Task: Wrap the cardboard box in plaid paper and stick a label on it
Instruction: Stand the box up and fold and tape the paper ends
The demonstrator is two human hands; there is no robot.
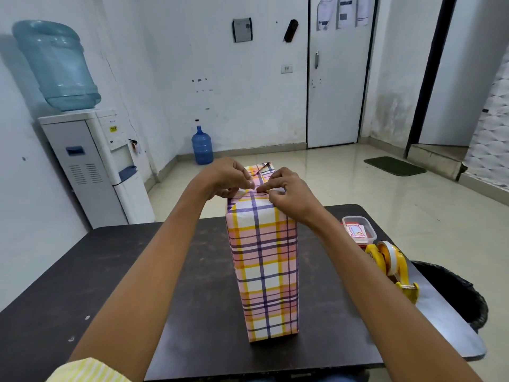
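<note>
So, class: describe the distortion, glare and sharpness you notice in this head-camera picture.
Head view: wide-angle distortion makes the door and water cooler lean outward; the floor carries soft glare; the wrapped box is sharp, the left hand and right hand on its top slightly softer.

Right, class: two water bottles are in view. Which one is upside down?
The large pale-blue bottle on the white dispenser at the left: its neck end points down into it. The smaller, darker blue bottle stands upright on the floor.
</note>
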